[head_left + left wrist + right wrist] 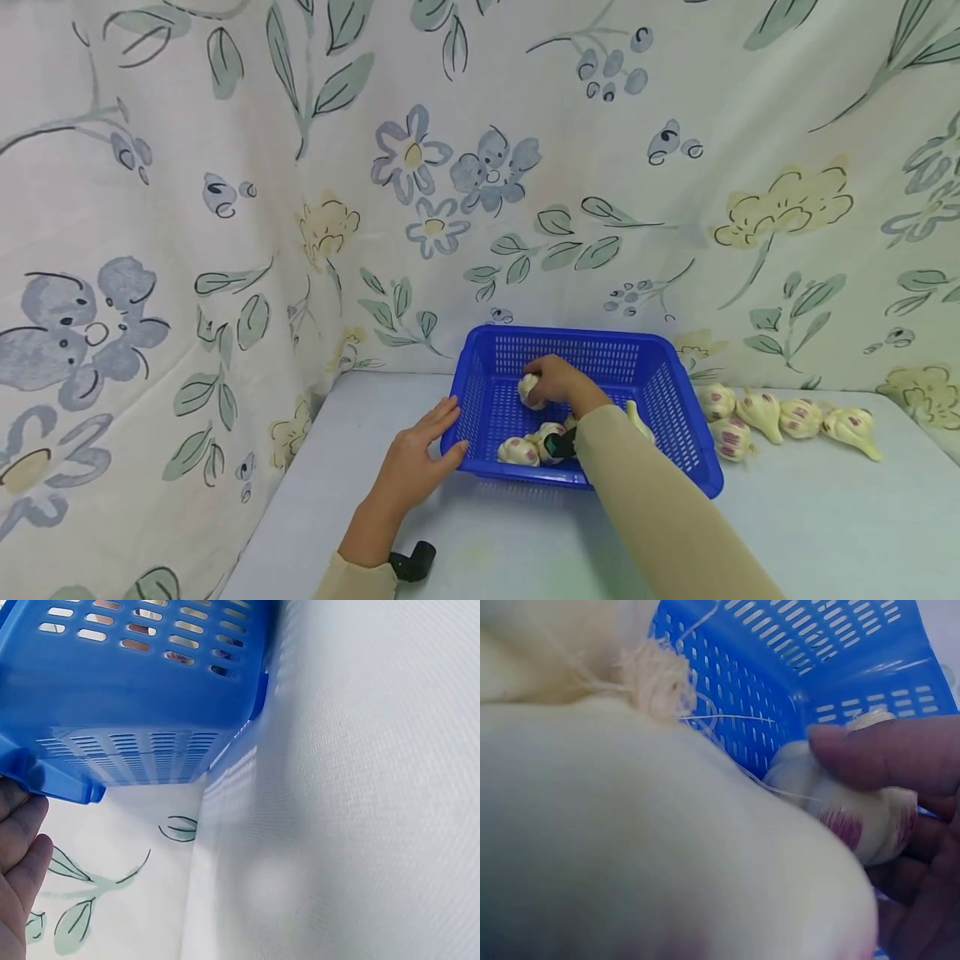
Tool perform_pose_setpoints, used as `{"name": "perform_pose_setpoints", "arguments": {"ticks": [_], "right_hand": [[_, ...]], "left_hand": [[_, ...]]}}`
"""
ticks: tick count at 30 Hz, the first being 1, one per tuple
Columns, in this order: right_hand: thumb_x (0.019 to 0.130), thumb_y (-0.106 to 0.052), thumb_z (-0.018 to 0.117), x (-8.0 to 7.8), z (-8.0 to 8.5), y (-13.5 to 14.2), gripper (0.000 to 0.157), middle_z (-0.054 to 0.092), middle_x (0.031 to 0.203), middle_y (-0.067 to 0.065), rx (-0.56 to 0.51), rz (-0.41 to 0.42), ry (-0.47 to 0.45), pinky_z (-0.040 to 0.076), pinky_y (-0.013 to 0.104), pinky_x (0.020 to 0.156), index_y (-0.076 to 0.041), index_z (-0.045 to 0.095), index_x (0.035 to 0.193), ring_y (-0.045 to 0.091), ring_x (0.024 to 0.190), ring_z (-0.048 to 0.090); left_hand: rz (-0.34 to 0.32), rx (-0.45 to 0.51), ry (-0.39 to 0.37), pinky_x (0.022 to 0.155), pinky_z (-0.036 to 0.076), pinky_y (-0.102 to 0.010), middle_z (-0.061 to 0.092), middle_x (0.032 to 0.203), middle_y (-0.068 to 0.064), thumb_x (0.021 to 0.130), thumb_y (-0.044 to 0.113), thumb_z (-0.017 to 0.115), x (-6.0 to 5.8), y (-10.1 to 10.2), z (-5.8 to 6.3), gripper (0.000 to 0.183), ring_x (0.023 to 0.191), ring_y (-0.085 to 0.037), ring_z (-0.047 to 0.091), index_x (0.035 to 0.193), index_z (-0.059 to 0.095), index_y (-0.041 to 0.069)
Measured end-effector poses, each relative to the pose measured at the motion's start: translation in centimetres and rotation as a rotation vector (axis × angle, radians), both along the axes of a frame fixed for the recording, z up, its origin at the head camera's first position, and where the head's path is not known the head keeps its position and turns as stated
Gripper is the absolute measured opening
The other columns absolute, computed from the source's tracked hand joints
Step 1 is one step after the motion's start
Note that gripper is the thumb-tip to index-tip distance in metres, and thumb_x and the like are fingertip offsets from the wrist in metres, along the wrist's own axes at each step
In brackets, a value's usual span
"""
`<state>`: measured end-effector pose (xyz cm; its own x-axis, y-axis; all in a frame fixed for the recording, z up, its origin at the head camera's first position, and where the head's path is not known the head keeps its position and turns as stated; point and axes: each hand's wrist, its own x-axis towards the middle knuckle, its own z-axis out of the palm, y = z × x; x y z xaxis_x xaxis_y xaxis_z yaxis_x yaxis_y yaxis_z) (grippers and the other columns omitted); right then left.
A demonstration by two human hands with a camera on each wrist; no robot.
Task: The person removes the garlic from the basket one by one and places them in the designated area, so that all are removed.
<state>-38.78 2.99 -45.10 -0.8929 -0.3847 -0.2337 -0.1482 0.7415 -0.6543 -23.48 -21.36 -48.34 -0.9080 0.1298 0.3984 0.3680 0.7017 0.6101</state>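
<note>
A blue perforated plastic basket (573,332) stands on the table with several garlic bulbs in it. Inside it, toward the back left, my right hand (564,383) holds a garlic bulb (529,393). The right wrist view shows the thumb across this purple-streaked bulb (844,817) and the fingers on its other side. More garlic bulbs (518,451) lie along the basket's near side, partly behind the right wrist. My left hand (414,460) is at the basket's left rim, its fingers extended; in the left wrist view the fingertips (34,814) touch the rim.
To the right of the basket, several garlic bulbs (801,418) lie in a loose group on the white table (480,550). A floral cloth (525,167) hangs behind and at the left. A very close garlic bulb (667,840) fills much of the right wrist view.
</note>
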Motion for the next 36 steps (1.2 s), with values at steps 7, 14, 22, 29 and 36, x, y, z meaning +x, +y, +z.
{"name": "perform_pose_setpoints", "arguments": {"ticks": [7, 14, 22, 29, 36], "right_hand": [[0.079, -0.011, 0.079, -0.4, 0.0, -0.1, 0.062, 0.06, 0.134, 0.016, -0.062, 0.025, 0.057, 0.052, 0.044, 0.098, -0.003, 0.057, 0.136, 0.029, 0.114, 0.06], [0.08, -0.015, 0.08, -0.2, 0.6, -0.2, 0.066, 0.059, 0.136, 0.016, -0.152, 0.019, 0.085, 0.054, 0.043, 0.095, -0.004, 0.054, 0.14, 0.028, 0.114, 0.061], [0.078, -0.031, 0.083, 0.5, 1.7, -0.8, 0.075, 0.06, 0.135, 0.011, -0.174, 0.01, 0.14, 0.052, 0.045, 0.099, -0.01, 0.052, 0.143, 0.024, 0.114, 0.061], [0.074, -0.047, 0.083, 1.2, 2.4, -0.9, 0.084, 0.062, 0.132, 0.008, -0.16, -0.024, 0.143, 0.052, 0.049, 0.099, -0.016, 0.05, 0.146, 0.025, 0.11, 0.062], [0.072, -0.052, 0.082, 1.7, 2.9, -0.6, 0.083, 0.064, 0.128, 0.006, -0.125, -0.048, 0.171, 0.055, 0.047, 0.094, -0.022, 0.052, 0.143, 0.022, 0.103, 0.064]], "left_hand": [[-0.003, -0.001, 0.0, 0.109, 0.042, -0.04, 0.047, 0.149, 0.01, 0.088, 0.03, 0.073, 0.1, 0.0, 0.1, 0.055, 0.139, -0.015, 0.045, 0.138, 0.059, 0.011], [-0.011, -0.001, 0.006, 0.109, 0.042, -0.041, 0.046, 0.15, 0.01, 0.088, 0.029, 0.073, 0.1, 0.0, 0.1, 0.055, 0.139, -0.015, 0.044, 0.138, 0.058, 0.011], [-0.011, -0.009, 0.004, 0.109, 0.042, -0.041, 0.047, 0.15, 0.008, 0.089, 0.031, 0.072, 0.1, 0.0, 0.2, 0.055, 0.139, -0.015, 0.044, 0.137, 0.059, 0.01], [-0.005, -0.01, -0.01, 0.109, 0.042, -0.042, 0.046, 0.15, 0.008, 0.089, 0.032, 0.071, 0.2, 0.1, 0.3, 0.055, 0.139, -0.016, 0.044, 0.138, 0.058, 0.012], [-0.006, -0.016, -0.003, 0.109, 0.043, -0.042, 0.046, 0.15, 0.007, 0.09, 0.033, 0.071, 0.2, 0.0, 0.2, 0.055, 0.139, -0.017, 0.044, 0.138, 0.058, 0.01]]}}
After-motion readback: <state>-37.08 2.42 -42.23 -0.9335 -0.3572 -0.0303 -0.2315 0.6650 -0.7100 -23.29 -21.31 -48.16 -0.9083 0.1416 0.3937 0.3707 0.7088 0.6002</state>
